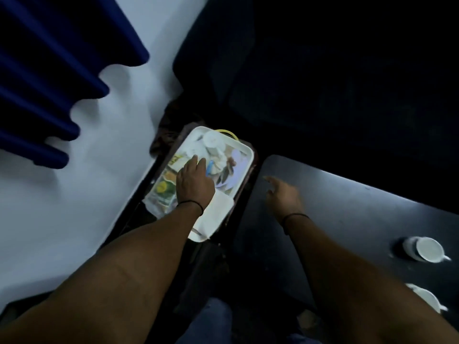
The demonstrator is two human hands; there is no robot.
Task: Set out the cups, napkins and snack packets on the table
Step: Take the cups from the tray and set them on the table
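Observation:
A white tray lies below me on a dark stand, beside the dark table. On it are a white cup, snack packets with yellow and green print, and white napkins at its near end. My left hand reaches into the tray, fingers down over the packets and a blue item; what it grips I cannot tell. My right hand hovers over the table's left end, fingers apart and holding nothing. Two white cups stand on the table at the right.
A pale wall runs along the left with a dark blue curtain hanging over it. A dark seat fills the area beyond the tray and table. My legs in jeans are at the bottom.

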